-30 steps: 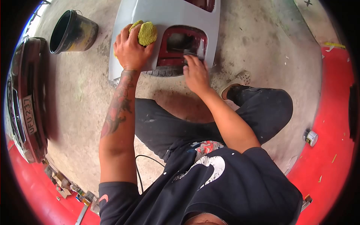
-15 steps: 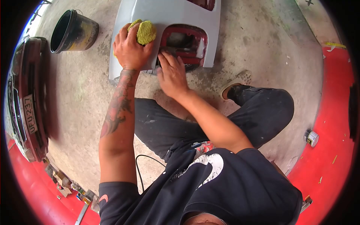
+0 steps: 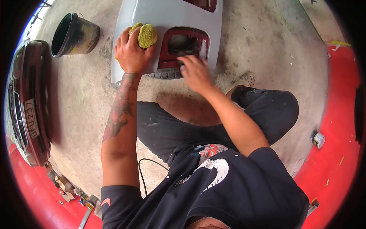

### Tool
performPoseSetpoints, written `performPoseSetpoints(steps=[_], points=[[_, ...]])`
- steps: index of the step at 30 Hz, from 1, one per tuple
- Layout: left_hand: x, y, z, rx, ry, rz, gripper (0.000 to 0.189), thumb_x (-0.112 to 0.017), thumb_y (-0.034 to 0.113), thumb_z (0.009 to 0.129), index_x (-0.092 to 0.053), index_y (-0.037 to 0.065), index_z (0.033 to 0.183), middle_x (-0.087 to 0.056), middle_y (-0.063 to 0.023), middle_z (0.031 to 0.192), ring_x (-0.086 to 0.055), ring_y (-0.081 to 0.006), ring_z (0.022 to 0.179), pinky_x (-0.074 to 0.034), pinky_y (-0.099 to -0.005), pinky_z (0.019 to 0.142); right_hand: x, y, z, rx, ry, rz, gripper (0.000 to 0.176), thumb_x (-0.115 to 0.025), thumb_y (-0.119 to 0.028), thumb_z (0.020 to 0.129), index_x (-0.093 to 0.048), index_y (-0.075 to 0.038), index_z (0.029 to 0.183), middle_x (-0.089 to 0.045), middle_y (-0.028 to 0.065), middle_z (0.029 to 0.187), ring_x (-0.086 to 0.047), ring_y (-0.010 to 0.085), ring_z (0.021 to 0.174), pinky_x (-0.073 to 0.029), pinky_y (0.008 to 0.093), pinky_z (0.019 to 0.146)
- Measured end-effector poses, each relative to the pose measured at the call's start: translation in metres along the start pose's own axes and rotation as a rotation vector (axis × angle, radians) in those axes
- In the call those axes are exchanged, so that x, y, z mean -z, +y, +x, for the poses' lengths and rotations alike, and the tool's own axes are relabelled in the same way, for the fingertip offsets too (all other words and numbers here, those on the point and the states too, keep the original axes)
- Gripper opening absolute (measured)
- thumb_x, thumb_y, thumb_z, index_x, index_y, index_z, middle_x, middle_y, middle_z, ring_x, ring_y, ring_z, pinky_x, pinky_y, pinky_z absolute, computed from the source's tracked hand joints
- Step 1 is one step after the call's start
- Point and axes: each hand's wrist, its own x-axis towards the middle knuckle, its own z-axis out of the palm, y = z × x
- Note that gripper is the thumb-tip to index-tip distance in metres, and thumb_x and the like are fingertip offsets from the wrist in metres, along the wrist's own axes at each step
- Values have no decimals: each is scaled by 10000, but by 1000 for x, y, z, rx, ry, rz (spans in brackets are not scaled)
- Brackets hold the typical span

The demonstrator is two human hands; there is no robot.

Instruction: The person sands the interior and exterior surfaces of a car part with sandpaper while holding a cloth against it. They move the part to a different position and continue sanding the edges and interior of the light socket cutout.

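A grey car body panel (image 3: 152, 15) with a dark red recessed opening (image 3: 166, 51) lies at the top of the view. My left hand (image 3: 132, 53) is wrapped round a yellow-green cloth (image 3: 147, 36) and rests on the panel's left part. Beside the opening's lower right edge is my right hand (image 3: 196, 72), its fingers apart and partly blurred, with nothing seen in it. Part of a tyre (image 3: 166, 74) shows below the opening.
A black bucket (image 3: 76, 36) stands at the upper left. Along the left edge is a car front with a licence plate (image 3: 32, 118). A small can (image 3: 317, 139) sits at the right near the red surface (image 3: 337, 114). A black cable (image 3: 142, 171) lies below my legs.
My right hand has moved to the right, from the opening's lower left corner to its lower right side. More of the tyre shows. My left hand stays on the cloth.
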Motion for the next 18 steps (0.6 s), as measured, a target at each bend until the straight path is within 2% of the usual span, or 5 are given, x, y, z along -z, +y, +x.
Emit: performPoseSetpoints(steps=[3,6,9,13,18], points=[[-1,0,1,-5,11,21,526,-799,366,673,-690,211,1164,-642,-28,1223,-604,-291,1109,-462,-449,959,-7,0,-3,-260,-68,-39,385,-576,-182,957,-596,-37,1313,-606,127,1276,-575,331,1184,-423,491,1030],[1,3,1,1,3,13,524,-797,370,674,-693,209,1161,-646,-30,1215,-604,-289,1110,-463,-448,956,-42,-56,-2,-104,44,-39,502,-578,-190,963,-501,-31,1433,-466,163,1496,-427,352,1399,-317,568,1136],[2,3,1,0,10,15,517,-792,367,676,-696,207,1159,-648,-33,1210,-609,-291,1102,-467,-448,950,-38,-62,-13,-49,-8,-112,563,-596,-217,946,-456,-36,1461,-411,150,1550,-343,324,1465,-235,604,1173],[2,2,2,2,9,8,513,-787,364,682,-699,205,1162,-649,-37,1207,-616,-295,1087,-473,-449,949,-24,-51,-18,39,-86,-182,574,-593,-231,952,-444,-54,1477,-398,116,1570,-350,316,1461,-216,593,1184],[1,2,1,-1,6,-22,510,-786,364,685,-700,203,1161,-646,-35,1212,-617,-300,1082,-474,-448,955,-25,-41,-9,-67,-74,-53,611,-597,-270,960,-406,-87,1510,-416,126,1559,-372,315,1446,-235,534,1196]])
